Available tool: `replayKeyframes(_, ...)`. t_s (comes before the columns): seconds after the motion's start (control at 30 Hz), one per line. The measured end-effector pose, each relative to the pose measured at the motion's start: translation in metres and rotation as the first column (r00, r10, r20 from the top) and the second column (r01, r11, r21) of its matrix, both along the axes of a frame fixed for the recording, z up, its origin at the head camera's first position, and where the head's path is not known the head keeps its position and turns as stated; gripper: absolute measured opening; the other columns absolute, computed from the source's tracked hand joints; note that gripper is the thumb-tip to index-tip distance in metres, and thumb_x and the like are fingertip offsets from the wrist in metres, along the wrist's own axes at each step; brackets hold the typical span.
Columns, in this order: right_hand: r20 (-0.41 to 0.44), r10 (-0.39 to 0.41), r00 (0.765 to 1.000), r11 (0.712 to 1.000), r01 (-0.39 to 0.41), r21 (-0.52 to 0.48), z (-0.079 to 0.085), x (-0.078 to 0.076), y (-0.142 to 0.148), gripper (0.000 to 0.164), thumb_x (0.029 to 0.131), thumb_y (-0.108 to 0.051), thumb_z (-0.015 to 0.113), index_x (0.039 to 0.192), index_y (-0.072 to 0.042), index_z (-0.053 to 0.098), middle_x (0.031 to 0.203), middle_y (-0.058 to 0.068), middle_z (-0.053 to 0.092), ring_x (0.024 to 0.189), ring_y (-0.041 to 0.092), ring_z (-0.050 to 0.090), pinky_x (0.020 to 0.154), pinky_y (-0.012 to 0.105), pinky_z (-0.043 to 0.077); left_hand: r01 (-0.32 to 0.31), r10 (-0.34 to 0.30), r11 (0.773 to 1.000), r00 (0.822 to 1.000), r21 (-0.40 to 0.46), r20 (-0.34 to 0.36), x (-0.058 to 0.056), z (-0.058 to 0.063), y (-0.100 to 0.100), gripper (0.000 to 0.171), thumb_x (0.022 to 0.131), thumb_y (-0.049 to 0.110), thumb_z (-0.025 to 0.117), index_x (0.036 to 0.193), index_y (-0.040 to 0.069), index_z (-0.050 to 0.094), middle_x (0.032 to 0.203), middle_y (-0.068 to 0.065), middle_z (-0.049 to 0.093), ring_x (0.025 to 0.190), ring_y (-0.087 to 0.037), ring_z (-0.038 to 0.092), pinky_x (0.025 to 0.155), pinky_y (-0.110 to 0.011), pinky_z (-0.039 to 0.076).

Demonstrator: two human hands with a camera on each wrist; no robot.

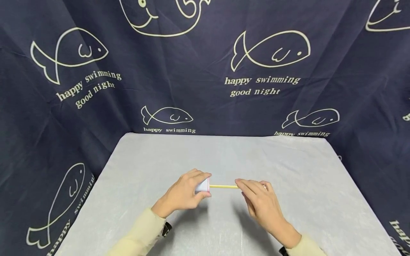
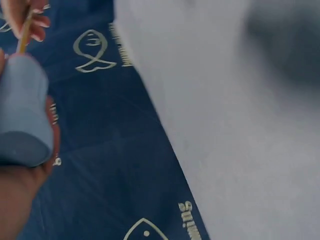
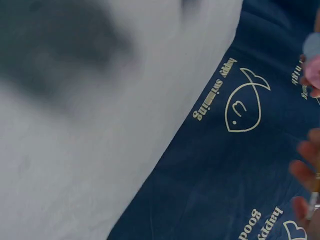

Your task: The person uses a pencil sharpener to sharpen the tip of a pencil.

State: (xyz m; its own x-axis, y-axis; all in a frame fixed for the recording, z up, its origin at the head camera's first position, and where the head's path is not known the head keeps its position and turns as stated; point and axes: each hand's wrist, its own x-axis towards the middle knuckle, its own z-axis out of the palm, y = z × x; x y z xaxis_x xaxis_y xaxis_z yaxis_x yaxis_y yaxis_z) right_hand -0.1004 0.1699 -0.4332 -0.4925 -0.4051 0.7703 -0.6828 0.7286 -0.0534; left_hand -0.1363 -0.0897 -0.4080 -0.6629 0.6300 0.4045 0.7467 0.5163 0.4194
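My left hand [image 1: 184, 192] grips a rounded light blue pencil sharpener [image 1: 201, 185] with a pink front face, thumb and fingers around its sides. From the right, my right hand [image 1: 261, 199] pinches a yellow pencil [image 1: 223, 186], held level above the table. The pencil's front end meets the pink face, and its tip is hidden there. In the left wrist view the blue body [image 2: 25, 110] shows its wide rear end. A silvery band shows near the back end of the pencil [image 3: 317, 185] in the right wrist view.
A pale grey cloth [image 1: 224, 156] covers the table under both hands, with their shadows on it. Dark blue curtains [image 1: 205, 96] printed with fish and lettering hang behind the table and along both sides.
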Motion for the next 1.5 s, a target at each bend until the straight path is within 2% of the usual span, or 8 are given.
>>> replayKeyframes(0.3, -0.368, 0.034, 0.929, 0.988, 0.024, 0.152, -0.004, -0.003, 0.003, 0.03, 0.098, -0.017, 0.043, 0.118, -0.015, 0.066, 0.111, 0.004, 0.068, 0.095, 0.023, 0.061, 0.081, 0.049, 0.039, 0.086, -0.11, 0.992, 0.947, 0.091, 0.302, -0.001, 0.018, -0.007, 0.031, 0.085, 0.019, 0.07, 0.113, 0.004, 0.066, 0.09, 0.0, 0.066, 0.075, -0.004, 0.054, 0.067, -0.019, 0.046)
replayKeyframes(0.9, -0.665, 0.049, 0.745, 0.999, -0.045, 0.022, 0.01, -0.018, -0.011, 0.027, 0.091, -0.008, 0.057, 0.108, -0.021, 0.073, 0.059, -0.004, 0.056, 0.047, 0.012, 0.037, 0.051, 0.025, 0.025, 0.164, -0.244, 0.964, 0.856, 0.21, 0.455, -0.001, 0.005, -0.005, 0.031, 0.089, 0.018, 0.065, 0.114, 0.0, 0.066, 0.096, -0.009, 0.07, 0.089, -0.006, 0.06, 0.084, -0.025, 0.049)
replayKeyframes(1.1, -0.503, 0.083, 0.86, 0.996, -0.085, 0.02, 0.006, -0.013, -0.012, 0.024, 0.095, -0.016, 0.052, 0.102, -0.022, 0.074, 0.059, -0.007, 0.048, 0.045, 0.007, 0.029, 0.044, 0.017, 0.019, 0.146, -0.179, 0.979, 0.95, 0.14, 0.256, 0.004, -0.007, -0.003, 0.033, 0.082, 0.016, 0.071, 0.111, 0.002, 0.066, 0.091, -0.003, 0.067, 0.077, -0.006, 0.055, 0.069, -0.019, 0.048)
replayKeyframes(1.2, -0.201, 0.11, 0.973, 0.993, -0.117, -0.027, -0.001, -0.006, -0.011, 0.023, 0.096, -0.025, 0.054, 0.096, -0.02, 0.076, 0.058, -0.011, 0.046, 0.045, -0.001, 0.027, 0.042, 0.011, 0.017, 0.134, -0.133, 0.99, 0.991, 0.047, -0.009, 0.006, -0.018, -0.002, 0.04, 0.078, 0.021, 0.074, 0.112, 0.001, 0.064, 0.097, -0.004, 0.066, 0.084, -0.01, 0.057, 0.072, -0.02, 0.049)
replayKeyframes(1.27, 0.125, 0.123, 0.985, 0.989, -0.111, -0.094, -0.004, 0.0, -0.01, 0.019, 0.092, -0.027, 0.06, 0.092, -0.02, 0.077, 0.058, -0.015, 0.048, 0.046, -0.005, 0.027, 0.04, 0.009, 0.02, 0.125, -0.128, 0.992, 0.964, -0.027, -0.235, 0.006, -0.025, -0.002, 0.044, 0.079, 0.027, 0.073, 0.112, 0.0, 0.063, 0.1, -0.005, 0.065, 0.086, -0.013, 0.057, 0.075, -0.023, 0.048)
replayKeyframes(1.37, 0.646, 0.118, 0.754, 0.981, 0.011, -0.192, -0.003, 0.004, -0.007, 0.012, 0.085, -0.024, 0.068, 0.092, -0.02, 0.078, 0.055, -0.015, 0.05, 0.045, -0.006, 0.032, 0.039, 0.013, 0.025, 0.096, -0.143, 0.989, 0.824, -0.114, -0.548, 0.006, -0.036, 0.001, 0.041, 0.09, 0.033, 0.061, 0.111, -0.002, 0.062, 0.1, -0.007, 0.065, 0.083, -0.016, 0.056, 0.074, -0.026, 0.047)
replayKeyframes(1.43, 0.83, 0.095, 0.55, 0.978, 0.102, -0.179, 0.0, 0.004, -0.006, 0.014, 0.084, -0.022, 0.069, 0.095, -0.021, 0.077, 0.055, -0.012, 0.053, 0.045, -0.002, 0.036, 0.039, 0.018, 0.028, 0.075, -0.145, 0.988, 0.709, -0.132, -0.69, 0.006, -0.042, 0.003, 0.041, 0.098, 0.034, 0.047, 0.11, -0.002, 0.062, 0.099, -0.008, 0.066, 0.08, -0.017, 0.056, 0.072, -0.027, 0.046)
replayKeyframes(1.5, 0.9, 0.076, 0.429, 0.98, 0.135, -0.147, 0.003, 0.002, -0.005, 0.014, 0.086, -0.023, 0.068, 0.097, -0.021, 0.077, 0.053, -0.009, 0.051, 0.045, 0.002, 0.038, 0.04, 0.021, 0.029, 0.063, -0.133, 0.991, 0.641, -0.121, -0.756, 0.006, -0.048, 0.004, 0.045, 0.103, 0.032, 0.035, 0.108, -0.003, 0.063, 0.098, -0.01, 0.067, 0.079, -0.018, 0.057, 0.073, -0.027, 0.047)
